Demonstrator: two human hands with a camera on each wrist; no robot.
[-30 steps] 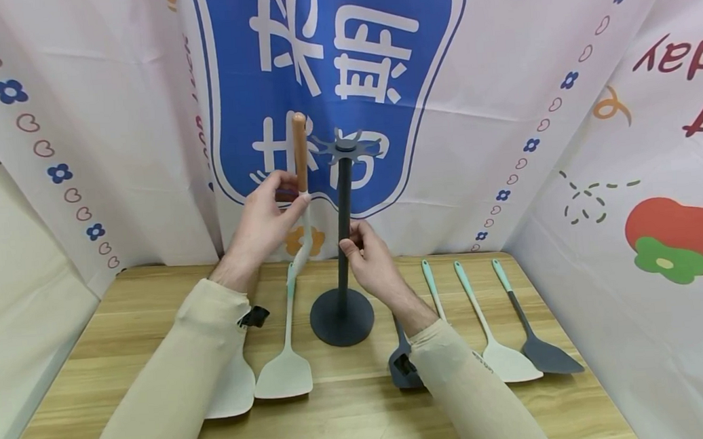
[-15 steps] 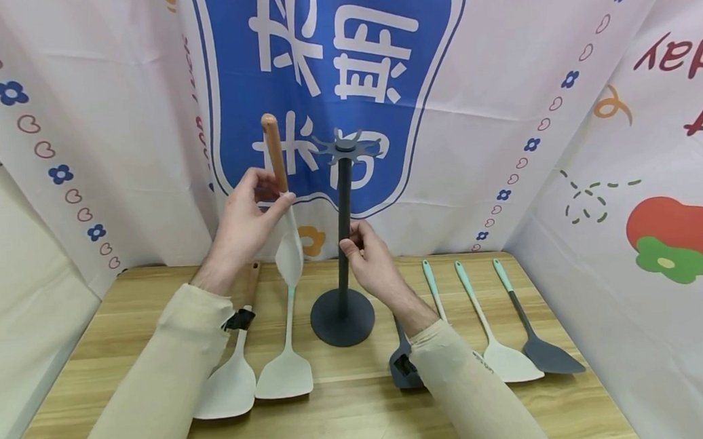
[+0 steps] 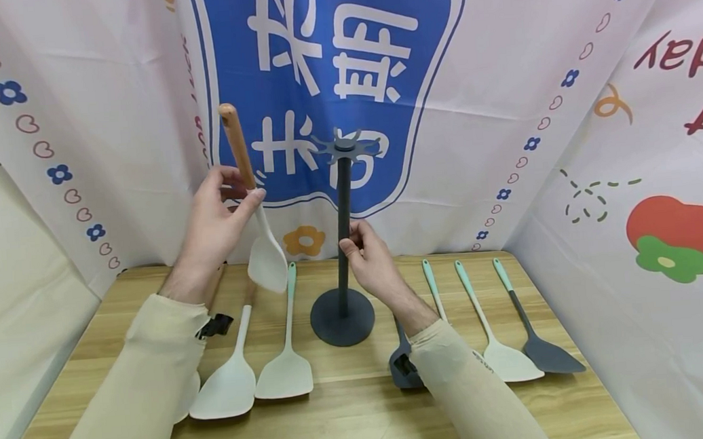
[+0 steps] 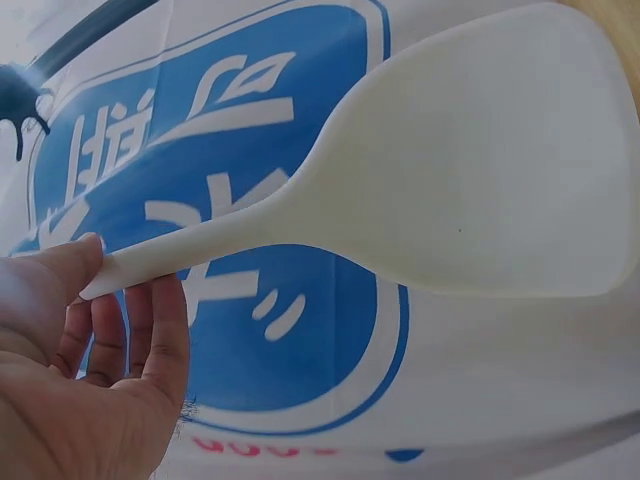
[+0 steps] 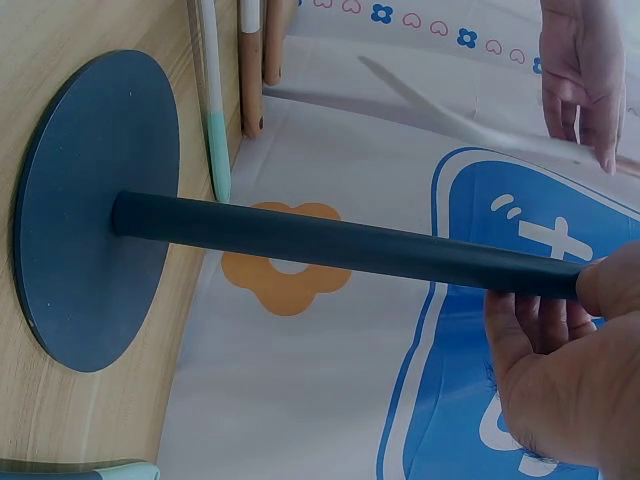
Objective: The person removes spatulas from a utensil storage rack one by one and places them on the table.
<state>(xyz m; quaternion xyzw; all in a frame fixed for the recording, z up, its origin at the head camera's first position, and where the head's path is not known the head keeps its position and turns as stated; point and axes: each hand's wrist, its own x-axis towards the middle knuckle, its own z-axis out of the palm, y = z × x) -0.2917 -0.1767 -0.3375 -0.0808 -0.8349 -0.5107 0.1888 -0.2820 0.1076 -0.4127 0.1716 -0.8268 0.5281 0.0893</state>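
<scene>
My left hand (image 3: pixel 216 212) pinches a white spatula (image 3: pixel 267 261) where its wooden handle meets the white shaft. The spatula is in the air left of the stand, handle up and blade down; its broad blade fills much of the left wrist view. With thumb and fingers my right hand (image 3: pixel 374 265) grips the dark post of a utensil stand (image 3: pixel 343 210). The stand is upright, its round base (image 3: pixel 342 317) on the table and its hooked top (image 3: pixel 346 148) bearing nothing. In the right wrist view the post (image 5: pixel 350 245) runs from the base to my right hand (image 5: pixel 570 350).
On the wooden table (image 3: pixel 347 424), left of the stand, lie a white turner (image 3: pixel 225 391), a mint-handled turner (image 3: pixel 285 376) and another partly under my left sleeve. To the right lie a white turner (image 3: pixel 508 361), dark turners (image 3: pixel 547 355) and more. A printed cloth (image 3: pixel 497 32) hangs behind.
My left hand has carried the spatula leftward, away from the stand, and its handle now tilts left with the blade face in view. My right hand and the stand have stayed in place.
</scene>
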